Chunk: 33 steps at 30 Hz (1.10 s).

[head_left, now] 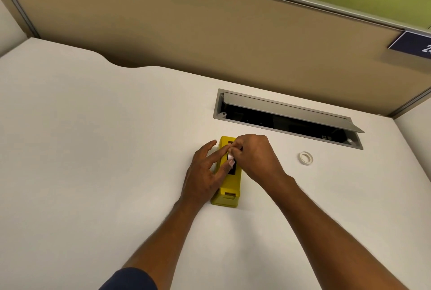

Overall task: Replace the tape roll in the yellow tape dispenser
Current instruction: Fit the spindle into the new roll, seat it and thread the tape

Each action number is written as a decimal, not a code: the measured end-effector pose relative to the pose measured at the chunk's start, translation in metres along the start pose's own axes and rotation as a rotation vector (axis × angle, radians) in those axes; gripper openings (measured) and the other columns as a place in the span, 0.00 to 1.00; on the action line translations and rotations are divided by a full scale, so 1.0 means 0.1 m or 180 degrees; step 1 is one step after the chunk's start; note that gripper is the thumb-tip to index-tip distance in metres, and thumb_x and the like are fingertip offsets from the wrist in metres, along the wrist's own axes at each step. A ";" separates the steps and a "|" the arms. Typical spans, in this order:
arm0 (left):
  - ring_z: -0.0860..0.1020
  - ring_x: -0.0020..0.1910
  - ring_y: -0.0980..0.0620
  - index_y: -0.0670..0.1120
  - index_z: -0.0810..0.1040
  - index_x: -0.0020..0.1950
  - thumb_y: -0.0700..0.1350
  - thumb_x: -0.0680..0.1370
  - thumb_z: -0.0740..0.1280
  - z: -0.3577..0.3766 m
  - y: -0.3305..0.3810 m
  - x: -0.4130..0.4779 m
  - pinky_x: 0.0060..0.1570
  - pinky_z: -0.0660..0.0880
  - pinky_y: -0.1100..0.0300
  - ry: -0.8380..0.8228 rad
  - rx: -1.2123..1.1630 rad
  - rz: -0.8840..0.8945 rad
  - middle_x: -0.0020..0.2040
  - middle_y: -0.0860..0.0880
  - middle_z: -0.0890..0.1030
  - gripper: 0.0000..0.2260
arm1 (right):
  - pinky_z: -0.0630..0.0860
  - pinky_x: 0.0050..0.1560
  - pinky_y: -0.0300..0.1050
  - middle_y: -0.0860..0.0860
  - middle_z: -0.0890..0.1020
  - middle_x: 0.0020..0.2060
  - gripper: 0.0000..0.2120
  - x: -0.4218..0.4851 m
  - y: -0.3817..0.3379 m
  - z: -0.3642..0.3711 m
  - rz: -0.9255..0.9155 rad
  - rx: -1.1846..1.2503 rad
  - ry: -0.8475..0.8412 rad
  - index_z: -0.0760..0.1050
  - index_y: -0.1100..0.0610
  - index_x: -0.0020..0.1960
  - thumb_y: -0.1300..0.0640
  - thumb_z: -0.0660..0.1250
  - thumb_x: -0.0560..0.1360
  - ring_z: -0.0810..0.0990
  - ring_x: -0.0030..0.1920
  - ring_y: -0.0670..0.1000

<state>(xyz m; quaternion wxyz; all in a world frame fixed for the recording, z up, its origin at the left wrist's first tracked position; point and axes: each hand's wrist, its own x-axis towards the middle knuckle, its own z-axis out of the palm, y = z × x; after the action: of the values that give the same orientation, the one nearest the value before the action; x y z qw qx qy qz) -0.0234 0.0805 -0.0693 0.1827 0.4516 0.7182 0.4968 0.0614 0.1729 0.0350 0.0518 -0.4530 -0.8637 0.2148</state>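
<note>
The yellow tape dispenser (229,188) lies on the white desk (93,149), its long axis pointing away from me. My left hand (205,170) rests against its left side, fingers spread over the top and thumb near the dark opening. My right hand (254,156) is over the far end, fingertips pinched on a white tape roll (231,156) sitting in the dark slot. Most of that roll is hidden by my fingers. A second white tape roll (306,158) lies flat on the desk to the right, apart from both hands.
A grey cable hatch (286,117) with its lid raised is set into the desk behind the dispenser. A tan partition panel (210,33) stands at the desk's far edge, with a dark blue sign (412,44) at the right.
</note>
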 end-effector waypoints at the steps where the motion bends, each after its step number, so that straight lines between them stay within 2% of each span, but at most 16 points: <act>1: 0.65 0.70 0.53 0.77 0.62 0.60 0.71 0.73 0.54 0.00 0.00 0.00 0.62 0.63 0.58 0.0006 0.0004 0.0002 0.73 0.54 0.66 0.16 | 0.74 0.41 0.41 0.54 0.84 0.44 0.10 0.01 0.00 0.00 -0.0002 -0.0015 0.0008 0.81 0.58 0.50 0.53 0.66 0.77 0.79 0.41 0.50; 6: 0.63 0.69 0.56 0.77 0.61 0.62 0.70 0.73 0.55 -0.01 0.00 -0.01 0.62 0.62 0.60 -0.0052 0.0060 0.0017 0.73 0.54 0.66 0.18 | 0.76 0.42 0.42 0.54 0.84 0.44 0.09 0.03 0.02 -0.01 0.0030 0.0025 -0.0067 0.82 0.58 0.50 0.54 0.67 0.76 0.80 0.41 0.51; 12: 0.64 0.71 0.52 0.63 0.65 0.70 0.66 0.73 0.60 -0.03 0.03 0.00 0.63 0.63 0.58 -0.0095 0.0083 -0.0059 0.74 0.52 0.65 0.25 | 0.79 0.45 0.45 0.54 0.84 0.48 0.08 0.05 0.02 -0.07 0.0000 0.0195 -0.0192 0.82 0.57 0.51 0.56 0.70 0.73 0.80 0.45 0.52; 17: 0.64 0.71 0.52 0.66 0.61 0.69 0.65 0.73 0.60 -0.03 0.03 0.00 0.63 0.62 0.59 -0.0131 0.0088 -0.0059 0.74 0.52 0.65 0.25 | 0.77 0.41 0.42 0.55 0.83 0.49 0.10 0.09 -0.01 -0.11 0.0085 0.0251 -0.0419 0.81 0.58 0.54 0.58 0.71 0.73 0.80 0.44 0.52; 24: 0.64 0.70 0.53 0.72 0.57 0.66 0.67 0.72 0.60 -0.03 0.01 0.01 0.62 0.62 0.60 -0.0127 0.0132 -0.0031 0.74 0.53 0.65 0.24 | 0.75 0.33 0.42 0.56 0.81 0.43 0.11 0.13 -0.06 -0.11 0.0227 0.0201 -0.0691 0.81 0.60 0.51 0.61 0.71 0.69 0.77 0.36 0.51; 26: 0.64 0.70 0.54 0.73 0.57 0.65 0.66 0.73 0.60 -0.03 0.01 0.00 0.62 0.62 0.60 -0.0120 0.0122 -0.0014 0.74 0.53 0.65 0.23 | 0.75 0.33 0.41 0.55 0.82 0.44 0.12 0.14 -0.05 -0.11 0.0222 0.0230 -0.0701 0.81 0.59 0.52 0.61 0.71 0.69 0.77 0.38 0.51; 29: 0.64 0.70 0.54 0.70 0.58 0.67 0.67 0.73 0.60 -0.03 0.01 0.00 0.61 0.63 0.61 -0.0106 0.0111 -0.0020 0.74 0.53 0.65 0.24 | 0.76 0.35 0.42 0.54 0.82 0.46 0.12 0.14 -0.03 -0.12 0.0252 0.0369 -0.0721 0.81 0.57 0.53 0.60 0.70 0.70 0.79 0.41 0.52; 33: 0.64 0.70 0.54 0.70 0.58 0.67 0.68 0.72 0.58 -0.03 0.03 0.00 0.62 0.62 0.60 -0.0112 0.0095 -0.0064 0.74 0.53 0.65 0.24 | 0.78 0.36 0.44 0.54 0.82 0.44 0.07 0.15 -0.01 -0.15 0.0257 0.0449 -0.0791 0.81 0.57 0.49 0.59 0.70 0.71 0.80 0.40 0.52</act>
<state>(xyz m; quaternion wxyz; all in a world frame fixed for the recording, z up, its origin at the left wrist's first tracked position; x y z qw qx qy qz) -0.0239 0.0795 -0.0656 0.1936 0.4557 0.7268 0.4761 0.0560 0.1889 0.0471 -0.0326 -0.4525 -0.8273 0.3313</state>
